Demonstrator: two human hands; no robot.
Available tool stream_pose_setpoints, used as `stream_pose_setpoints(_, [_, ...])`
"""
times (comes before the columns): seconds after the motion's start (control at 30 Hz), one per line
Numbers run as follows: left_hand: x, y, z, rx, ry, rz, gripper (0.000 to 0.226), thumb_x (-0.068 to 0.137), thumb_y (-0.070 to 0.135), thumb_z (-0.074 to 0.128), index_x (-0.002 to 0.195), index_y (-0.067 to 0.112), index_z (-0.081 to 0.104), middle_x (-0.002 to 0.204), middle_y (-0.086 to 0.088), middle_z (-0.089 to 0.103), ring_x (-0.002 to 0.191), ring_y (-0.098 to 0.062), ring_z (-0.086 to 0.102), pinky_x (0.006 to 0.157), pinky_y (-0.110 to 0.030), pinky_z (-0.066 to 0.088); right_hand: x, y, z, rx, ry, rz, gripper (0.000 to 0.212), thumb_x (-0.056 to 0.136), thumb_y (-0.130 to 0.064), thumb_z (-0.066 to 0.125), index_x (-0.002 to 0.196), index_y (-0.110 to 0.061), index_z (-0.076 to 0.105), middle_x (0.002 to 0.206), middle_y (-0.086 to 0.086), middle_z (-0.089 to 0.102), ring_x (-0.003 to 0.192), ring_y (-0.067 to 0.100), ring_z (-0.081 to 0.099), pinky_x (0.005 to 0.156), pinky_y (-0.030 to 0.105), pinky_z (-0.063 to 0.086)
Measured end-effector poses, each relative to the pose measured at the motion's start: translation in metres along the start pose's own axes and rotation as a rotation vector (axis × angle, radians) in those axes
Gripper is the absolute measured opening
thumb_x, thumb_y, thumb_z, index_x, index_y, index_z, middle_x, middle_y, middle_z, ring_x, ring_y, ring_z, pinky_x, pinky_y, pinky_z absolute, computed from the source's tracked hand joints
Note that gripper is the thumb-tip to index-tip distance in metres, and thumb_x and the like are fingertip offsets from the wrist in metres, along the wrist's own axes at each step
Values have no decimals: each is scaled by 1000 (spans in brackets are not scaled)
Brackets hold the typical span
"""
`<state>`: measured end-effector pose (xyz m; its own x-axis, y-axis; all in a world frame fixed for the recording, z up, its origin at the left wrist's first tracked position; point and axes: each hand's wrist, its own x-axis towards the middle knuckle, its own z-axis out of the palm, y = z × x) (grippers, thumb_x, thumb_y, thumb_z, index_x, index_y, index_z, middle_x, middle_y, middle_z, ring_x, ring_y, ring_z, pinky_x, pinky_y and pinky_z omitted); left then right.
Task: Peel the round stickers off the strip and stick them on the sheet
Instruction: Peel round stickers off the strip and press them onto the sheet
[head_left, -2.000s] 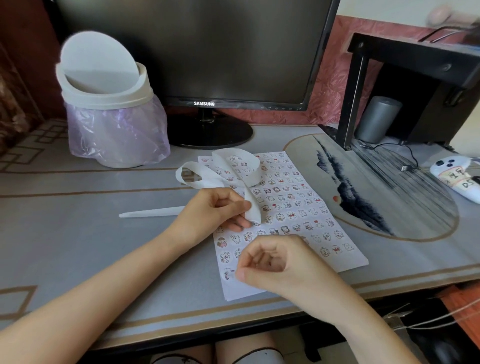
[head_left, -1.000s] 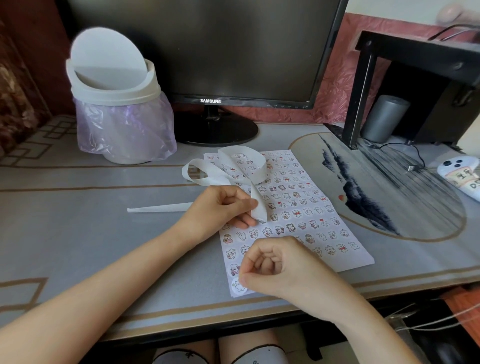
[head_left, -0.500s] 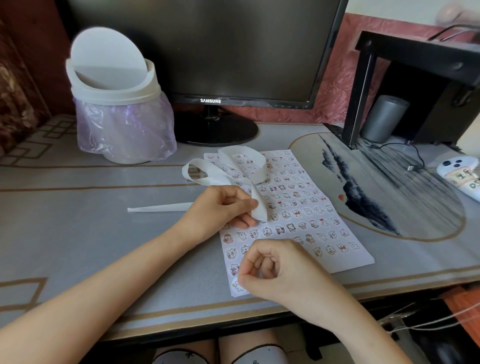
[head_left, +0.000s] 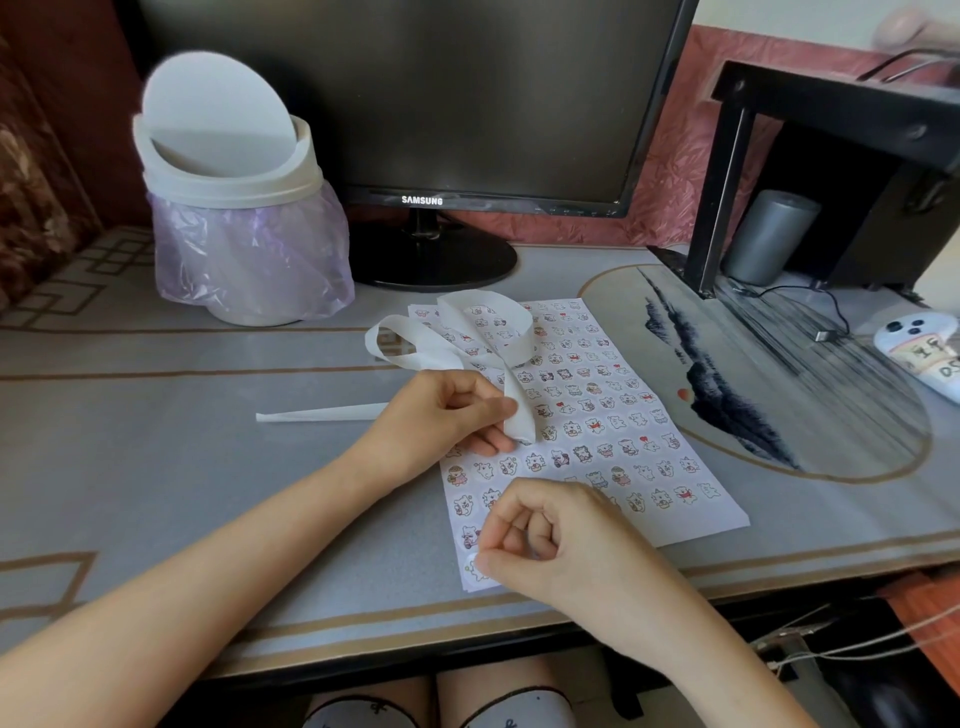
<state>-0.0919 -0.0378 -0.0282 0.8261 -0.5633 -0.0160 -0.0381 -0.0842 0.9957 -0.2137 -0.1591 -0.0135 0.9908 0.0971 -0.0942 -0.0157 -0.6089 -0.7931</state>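
While the left hand (head_left: 441, 415) rests on the left edge of the sticker sheet (head_left: 597, 415), its grip is pressed together on the white backing strip (head_left: 519, 415), thumb and fingers pinching the strip's lower end just above the paper. From that pinch the strip rises and curls into loose loops over the far part of the sheet, and a flat tail of it lies on the grey worktop (head_left: 182, 467) to the left of the hand. The sheet lies flat at the middle of the worktop, tilted a little, its rows filled with small round cartoon stickers. The right hand (head_left: 561, 540) sits over the sheet's near left corner, fingers curled in, thumb and forefinger tips pressed down on a round sticker (head_left: 471, 564) at that corner; whether the sticker is fully stuck down I cannot tell. A swing-lid bin (head_left: 234, 208) lined with a pale purple bag stands at the far left, beside a dark Samsung monitor (head_left: 415, 104). A round painted mat (head_left: 753, 374) lies to the right of the sheet, with a black stand (head_left: 727, 197) on its far edge.
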Motion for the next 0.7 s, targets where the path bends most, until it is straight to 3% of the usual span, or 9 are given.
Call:
stream_pose_setpoints(0.13, [0,0,0,12,5,4,10,89,7,60,83,1,62,63,-6,70,58,-9,67,62,-18,56,3,6,0,39,-1,8,21,75,-20,72,84,-30,55,68,-16,54,54,1,42,60,17,37])
stream_pose_setpoints(0.3, [0,0,-1,5,0,1,9,89,7,60,82,2,62,64,-6,70,59,-9,67,62,-17,56,5,9,0,70,31,-4,14,79,-18,69,80,-27,59,65,-11,51,54,1,42,58,13,36])
stream_pose_setpoints(0.47, [0,-1,-1,6,-1,3,10,89,8,60,82,3,62,66,-9,70,62,-11,68,63,-18,56,3,7,0,85,12,3,17,73,-28,76,80,-25,61,64,-13,53,51,1,42,55,12,34])
stream_pose_setpoints(0.6, [0,-1,-1,8,-4,3,10,89,8,60,82,2,62,66,-7,70,62,-11,68,63,-18,56,3,7,1,33,23,0,13,77,-23,73,78,-25,60,53,-21,50,50,2,42,55,11,33])
stream_pose_setpoints(0.7, [0,-1,-1,11,-5,2,10,89,8,60,82,2,62,65,-5,70,61,-9,68,63,-18,56,5,9,1,40,37,-8,11,80,-22,71,78,-25,61,54,-15,49,50,2,42,55,13,34])
